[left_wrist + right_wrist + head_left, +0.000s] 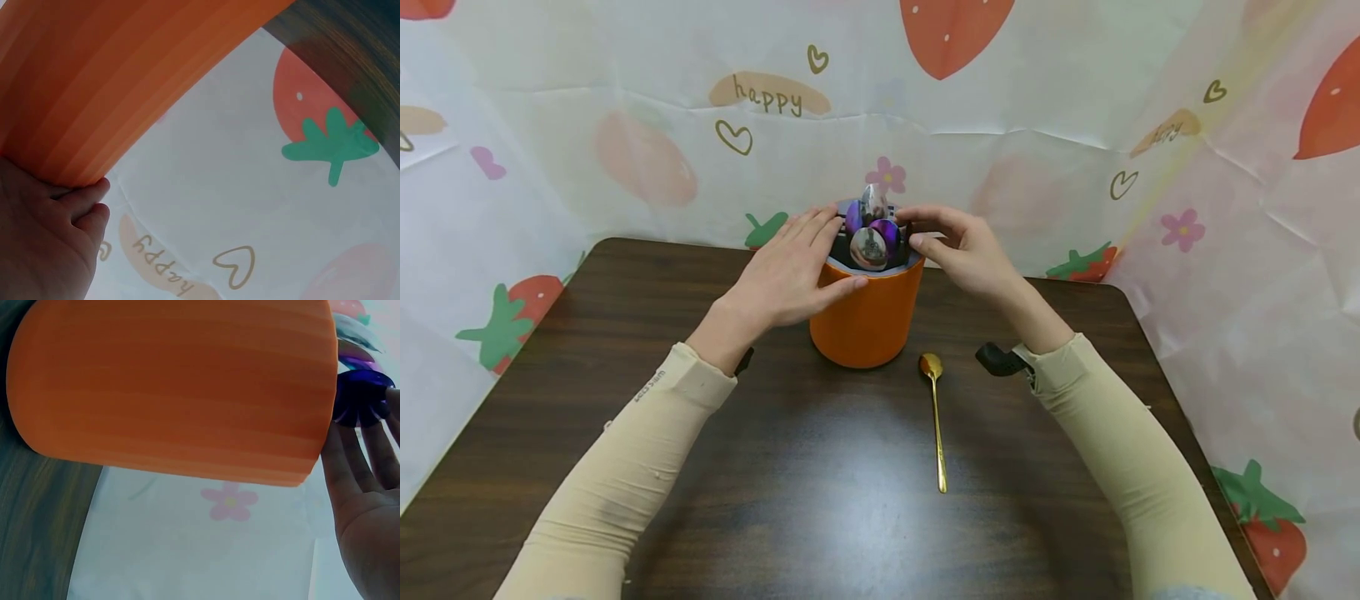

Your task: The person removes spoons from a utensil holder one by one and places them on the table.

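An orange cylindrical holder (868, 321) stands upright on the table with several shiny utensils in it, heads up. Among them are silver spoons (868, 248) and purple ones (888, 233). My left hand (790, 271) holds the holder at its left rim, thumb across the front and fingers along the back left; its fingertips touch the rim in the left wrist view. With thumb and fingers, my right hand (962, 246) pinches a dark blue spoon (361, 397) at the right rim. Its handle is hidden. A gold spoon (931, 367) lies on the table, in front of the holder.
The dark wooden table (760, 500) ends just behind the holder. A pale printed cloth (1000, 92) with strawberries and hearts hangs behind it and along both sides. A black strap piece (1000, 360) sticks out at the right wrist.
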Tool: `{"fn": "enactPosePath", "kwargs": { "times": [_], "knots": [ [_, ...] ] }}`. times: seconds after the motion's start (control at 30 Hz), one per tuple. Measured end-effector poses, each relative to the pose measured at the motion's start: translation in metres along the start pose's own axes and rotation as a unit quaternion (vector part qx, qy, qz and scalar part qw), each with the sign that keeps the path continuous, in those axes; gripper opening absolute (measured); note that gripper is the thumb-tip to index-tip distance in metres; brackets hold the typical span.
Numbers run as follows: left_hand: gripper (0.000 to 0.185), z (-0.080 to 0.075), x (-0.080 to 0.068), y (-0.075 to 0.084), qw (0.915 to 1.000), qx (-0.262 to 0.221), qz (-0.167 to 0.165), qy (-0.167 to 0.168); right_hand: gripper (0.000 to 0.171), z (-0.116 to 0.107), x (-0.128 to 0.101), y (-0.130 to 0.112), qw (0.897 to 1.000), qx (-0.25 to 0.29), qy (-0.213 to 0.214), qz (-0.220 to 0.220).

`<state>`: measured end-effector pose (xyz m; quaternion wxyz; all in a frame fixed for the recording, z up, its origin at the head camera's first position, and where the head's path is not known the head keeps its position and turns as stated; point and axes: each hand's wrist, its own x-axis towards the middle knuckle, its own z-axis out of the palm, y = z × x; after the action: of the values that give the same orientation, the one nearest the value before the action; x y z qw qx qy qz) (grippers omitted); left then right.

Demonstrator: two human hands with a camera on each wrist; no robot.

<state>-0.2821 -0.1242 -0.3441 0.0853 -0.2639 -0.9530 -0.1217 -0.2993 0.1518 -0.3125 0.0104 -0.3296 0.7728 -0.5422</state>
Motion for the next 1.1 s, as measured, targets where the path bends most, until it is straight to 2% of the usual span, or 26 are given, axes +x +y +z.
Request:
{"fn": "enactPosePath", "kwargs": {
  "times": [0.43,0.63,1.1],
  "knots": [
    [0.101,-0.0011,-0.0002,0.0004,1.0,-0.001,-0.004,-0.007,0.029,-0.0028,0.0061,-0.0002,0.999,-0.035,0.011,0.018],
    [0.1,-0.0008,-0.0003,0.0002,1.0,0.001,-0.003,-0.006,0.026,-0.0023,0.0083,-0.0019,0.999,-0.032,0.013,0.03],
    [0.101,-0.0007,-0.0002,0.0006,1.0,0.001,-0.002,-0.004,0.019,-0.0022,0.0083,-0.0053,0.999,-0.031,0.019,0.012]
  ]
}}
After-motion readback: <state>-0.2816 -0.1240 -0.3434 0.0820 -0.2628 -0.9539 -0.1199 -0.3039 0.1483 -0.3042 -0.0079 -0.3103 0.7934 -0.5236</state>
